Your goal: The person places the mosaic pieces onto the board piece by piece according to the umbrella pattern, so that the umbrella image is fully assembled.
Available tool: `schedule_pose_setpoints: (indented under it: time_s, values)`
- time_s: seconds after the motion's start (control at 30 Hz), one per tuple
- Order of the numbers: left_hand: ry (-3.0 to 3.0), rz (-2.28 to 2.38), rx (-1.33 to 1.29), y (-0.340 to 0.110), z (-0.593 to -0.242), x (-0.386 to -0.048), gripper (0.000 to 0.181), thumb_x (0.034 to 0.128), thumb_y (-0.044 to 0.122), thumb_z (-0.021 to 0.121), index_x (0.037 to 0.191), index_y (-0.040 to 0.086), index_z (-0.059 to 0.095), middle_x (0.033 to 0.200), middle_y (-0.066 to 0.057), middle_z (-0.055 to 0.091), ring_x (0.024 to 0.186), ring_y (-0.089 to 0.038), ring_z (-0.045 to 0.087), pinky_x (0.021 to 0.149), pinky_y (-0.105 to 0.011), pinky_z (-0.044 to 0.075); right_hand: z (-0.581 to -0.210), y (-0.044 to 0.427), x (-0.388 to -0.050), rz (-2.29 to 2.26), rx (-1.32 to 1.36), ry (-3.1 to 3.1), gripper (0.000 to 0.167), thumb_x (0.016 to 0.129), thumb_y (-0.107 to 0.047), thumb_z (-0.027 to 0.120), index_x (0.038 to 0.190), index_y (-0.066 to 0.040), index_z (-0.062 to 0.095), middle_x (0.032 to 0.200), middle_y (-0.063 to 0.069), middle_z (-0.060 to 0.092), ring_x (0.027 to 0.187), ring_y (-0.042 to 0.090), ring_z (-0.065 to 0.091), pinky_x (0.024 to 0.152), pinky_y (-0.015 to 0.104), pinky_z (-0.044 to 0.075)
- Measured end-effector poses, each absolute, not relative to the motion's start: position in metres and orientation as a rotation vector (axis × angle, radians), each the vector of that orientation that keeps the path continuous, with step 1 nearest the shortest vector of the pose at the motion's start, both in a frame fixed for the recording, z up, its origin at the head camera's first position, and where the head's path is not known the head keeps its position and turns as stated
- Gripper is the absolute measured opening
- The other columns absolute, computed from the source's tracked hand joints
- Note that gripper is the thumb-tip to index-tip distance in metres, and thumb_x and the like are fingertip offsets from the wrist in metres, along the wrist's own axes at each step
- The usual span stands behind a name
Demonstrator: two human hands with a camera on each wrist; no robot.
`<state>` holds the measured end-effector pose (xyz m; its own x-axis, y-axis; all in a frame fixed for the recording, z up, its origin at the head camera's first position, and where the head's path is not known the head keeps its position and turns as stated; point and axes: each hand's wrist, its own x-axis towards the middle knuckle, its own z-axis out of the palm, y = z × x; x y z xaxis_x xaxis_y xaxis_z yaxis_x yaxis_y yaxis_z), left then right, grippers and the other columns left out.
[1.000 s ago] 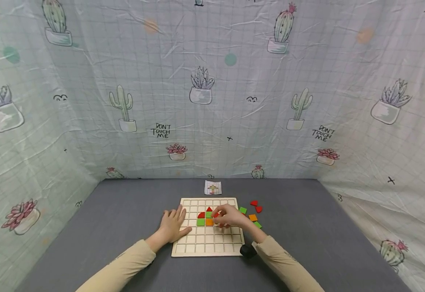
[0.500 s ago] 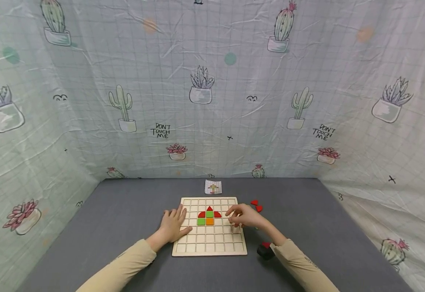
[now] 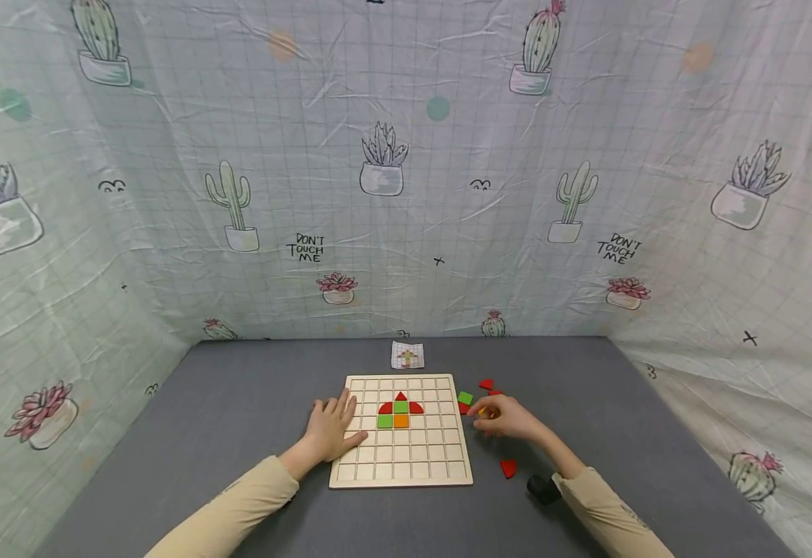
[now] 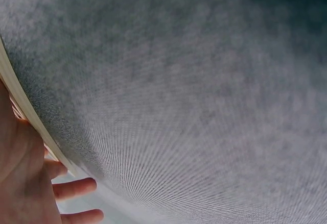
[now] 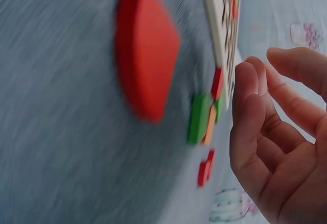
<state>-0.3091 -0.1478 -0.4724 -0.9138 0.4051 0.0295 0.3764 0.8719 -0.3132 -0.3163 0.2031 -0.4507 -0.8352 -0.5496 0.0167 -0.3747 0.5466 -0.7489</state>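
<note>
My left hand (image 3: 331, 430) rests on the left edge of a wooden grid board (image 3: 406, 455), fingers spread. Set in its cells are a red triangle (image 3: 401, 397), red curved pieces (image 3: 416, 409) at both sides, a green square (image 3: 400, 407), another green square (image 3: 385, 421) and an orange square (image 3: 401, 421). Right of the board, my right hand (image 3: 510, 418) hovers by the loose pieces with bent fingers. In the right wrist view a gap shows between thumb and fingers, holding nothing. Around it lie a green square (image 3: 465, 397), red pieces (image 3: 486, 384) and an orange one (image 5: 209, 125), partly hidden.
A small picture card (image 3: 407, 356) lies behind the board on the grey table (image 3: 259, 395). A lone red rounded piece (image 3: 508, 468) lies nearer the front right. A black device (image 3: 542, 489) is at the right wrist. A cactus-print cloth (image 3: 434, 225) surrounds the table.
My right hand has moved right, from over the board to the loose pieces, uncovering the red curved piece at the right of the pattern. The left hand has stayed in place.
</note>
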Motion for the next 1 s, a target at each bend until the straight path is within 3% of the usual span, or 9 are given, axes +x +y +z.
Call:
schedule_pose_setpoints:
  time_s: [0.3,0.47,1.0]
  values:
    - [-2.952,0.474,-0.608,-0.148,-0.472,-0.309,0.072,0.0868,0.062,0.031,0.136,0.009,0.037,0.142,-0.011,0.035,0.116,-0.027,0.044,0.088,-0.049,0.034,-0.455,0.226,-0.318,-1.163,-0.683,2.587,0.024,0.084,-0.006,0.056,0.105,0.004,0.061,0.083,0.017,0.065,0.055,0.011,0.049,0.049,0.026,0.043]
    - [-2.955,0.461,-0.607,-0.147,-0.470,-0.307,0.072,0.0873,0.061,0.031,0.136,0.009,0.037,0.142,-0.011,0.035,0.115,-0.027,0.044,0.088,-0.049,0.034,-0.459,0.232,-0.321,-1.092,-0.677,2.608,0.026,0.081,-0.005,0.060,0.105,0.004,0.060,0.073,0.012,0.063,0.050,0.006,0.044,0.047,0.023,0.038]
    - [-2.943,0.433,-0.600,-0.147,-0.474,-0.307,0.073,0.0870,0.061,0.031,0.136,0.008,0.037,0.142,-0.012,0.035,0.114,-0.028,0.044,0.088,-0.050,0.034,-0.460,0.238,-0.319,-1.038,-0.639,2.628,0.025,0.075,-0.005,0.066,0.100,0.000,0.062,0.071,0.009,0.062,0.049,0.007,0.047,0.047,0.025,0.040]
